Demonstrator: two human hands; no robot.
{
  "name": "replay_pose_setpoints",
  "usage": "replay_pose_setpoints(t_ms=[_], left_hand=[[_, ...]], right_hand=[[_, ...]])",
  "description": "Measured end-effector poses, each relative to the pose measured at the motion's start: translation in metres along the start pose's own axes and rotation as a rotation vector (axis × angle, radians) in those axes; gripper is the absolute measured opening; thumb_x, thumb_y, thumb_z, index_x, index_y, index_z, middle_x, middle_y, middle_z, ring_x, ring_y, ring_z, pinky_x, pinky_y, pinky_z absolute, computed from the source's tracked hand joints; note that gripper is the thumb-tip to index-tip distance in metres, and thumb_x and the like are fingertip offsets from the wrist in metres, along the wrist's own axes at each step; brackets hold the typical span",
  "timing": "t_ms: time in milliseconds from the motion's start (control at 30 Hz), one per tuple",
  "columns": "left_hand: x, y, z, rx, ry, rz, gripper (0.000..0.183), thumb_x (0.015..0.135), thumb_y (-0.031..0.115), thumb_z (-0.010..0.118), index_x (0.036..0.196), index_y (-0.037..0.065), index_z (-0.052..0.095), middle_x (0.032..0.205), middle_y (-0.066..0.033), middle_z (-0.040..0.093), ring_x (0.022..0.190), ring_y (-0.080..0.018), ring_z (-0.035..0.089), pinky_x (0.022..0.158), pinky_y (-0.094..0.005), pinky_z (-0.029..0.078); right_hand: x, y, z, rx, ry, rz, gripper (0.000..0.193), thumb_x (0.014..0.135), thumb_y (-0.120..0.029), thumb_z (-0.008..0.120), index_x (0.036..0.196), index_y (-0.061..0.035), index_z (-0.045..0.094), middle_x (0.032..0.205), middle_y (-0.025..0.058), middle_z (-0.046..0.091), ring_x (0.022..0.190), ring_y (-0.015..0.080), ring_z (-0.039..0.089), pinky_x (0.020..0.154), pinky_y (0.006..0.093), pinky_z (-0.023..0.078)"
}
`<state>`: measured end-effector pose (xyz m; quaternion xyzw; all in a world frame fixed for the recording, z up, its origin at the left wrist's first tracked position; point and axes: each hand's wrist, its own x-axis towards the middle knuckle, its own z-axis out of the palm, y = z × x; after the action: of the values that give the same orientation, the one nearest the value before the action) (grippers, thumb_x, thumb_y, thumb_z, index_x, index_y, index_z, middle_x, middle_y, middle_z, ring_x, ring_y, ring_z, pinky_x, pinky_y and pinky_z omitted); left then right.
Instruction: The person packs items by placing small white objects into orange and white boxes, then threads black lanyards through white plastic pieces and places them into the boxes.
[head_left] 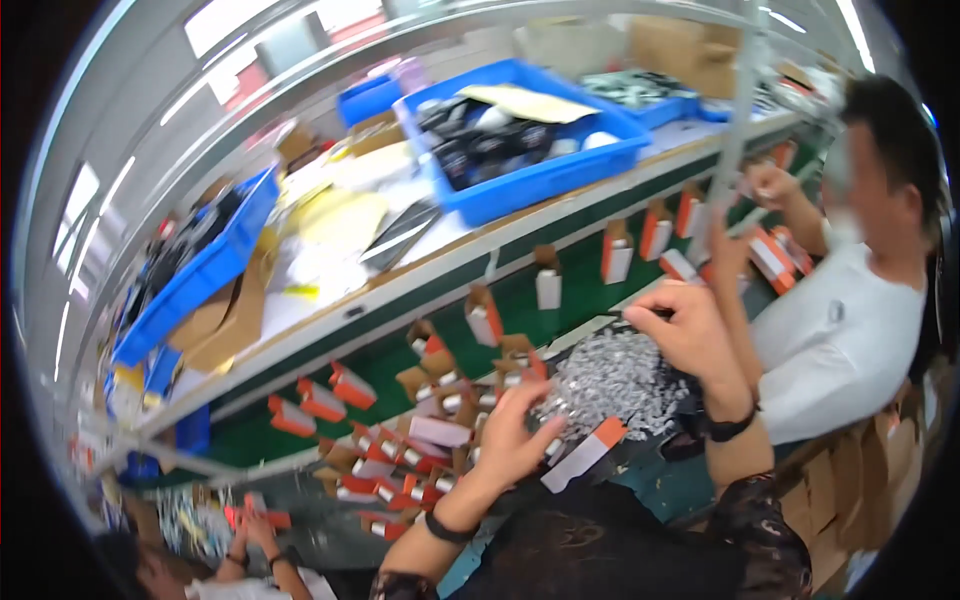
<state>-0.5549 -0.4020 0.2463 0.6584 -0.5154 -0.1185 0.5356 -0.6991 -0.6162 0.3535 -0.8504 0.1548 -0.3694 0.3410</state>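
Observation:
A heap of small clear and silvery parts point(615, 385) lies on the bench in front of me. At its left edge is my left hand point(508, 440), open, the thumb apart from the fingers and nothing seen in it. Above the heap's far right side hangs my right hand point(688, 328), its fingers curled in toward the thumb. Whatever those fingers may hold is too small to make out. A white and orange carton point(583, 456) lies on its side at the near edge of the heap, just right of my left hand.
Several open orange and white cartons point(400, 460) crowd the bench on my left; more stand along the green conveyor belt point(575, 290). Beyond is a shelf with a blue bin point(545, 190) of black items. One co-worker point(840, 330) works at right, another point(240, 560) at lower left.

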Motion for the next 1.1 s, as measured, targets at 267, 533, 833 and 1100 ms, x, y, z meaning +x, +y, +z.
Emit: replay_pose_setpoints(t_ms=[267,533,833,1100], left_hand=[[0.06,0.037,0.044,-0.369,-0.178,0.165,0.081,0.074,0.022,0.079,0.139,-0.001,0.037,0.14,-0.0192,0.042,0.132,-0.0318,0.041,0.109,-0.0408,0.033],[0.019,-0.021,0.063,-0.821,-0.336,-0.457,0.024,0.1,0.024,0.051,0.099,0.004,0.062,0.085,-0.0017,0.062,0.074,-0.0102,0.056,0.066,-0.0268,0.047],[-0.021,-0.067,0.038,-0.726,-0.326,-0.756,0.032,0.1,0.035,0.051,0.091,0.004,0.057,0.063,0.0048,0.041,0.058,-0.0059,0.036,0.061,-0.0241,0.036],[-0.069,-0.048,0.002,-0.19,0.034,-0.522,0.028,0.101,0.019,0.048,0.075,0.007,0.048,0.069,0.0041,0.044,0.061,-0.0047,0.037,0.056,-0.0214,0.031]], right_hand=[[0.006,-0.092,0.028,-0.188,-0.25,-0.191,0.011,0.07,-0.008,0.075,0.078,-0.0022,0.069,0.066,0.0089,0.055,0.062,0.0216,0.054,0.055,0.0317,0.04],[0.04,-0.055,0.049,0.018,-0.269,-0.235,0.011,0.077,-0.012,0.074,0.08,-0.0036,0.066,0.073,0.004,0.054,0.067,0.0166,0.049,0.06,0.0301,0.038],[0.004,0.049,0.043,0.256,-0.276,0.315,0.017,0.087,-0.019,0.073,0.084,-0.0029,0.069,0.069,-0.002,0.059,0.061,0.0026,0.048,0.052,0.0213,0.038],[-0.167,0.225,0.109,0.379,-0.501,0.728,0.013,0.087,-0.016,0.067,0.094,-0.0045,0.071,0.077,0.0028,0.068,0.071,0.0128,0.061,0.068,0.0295,0.05]])
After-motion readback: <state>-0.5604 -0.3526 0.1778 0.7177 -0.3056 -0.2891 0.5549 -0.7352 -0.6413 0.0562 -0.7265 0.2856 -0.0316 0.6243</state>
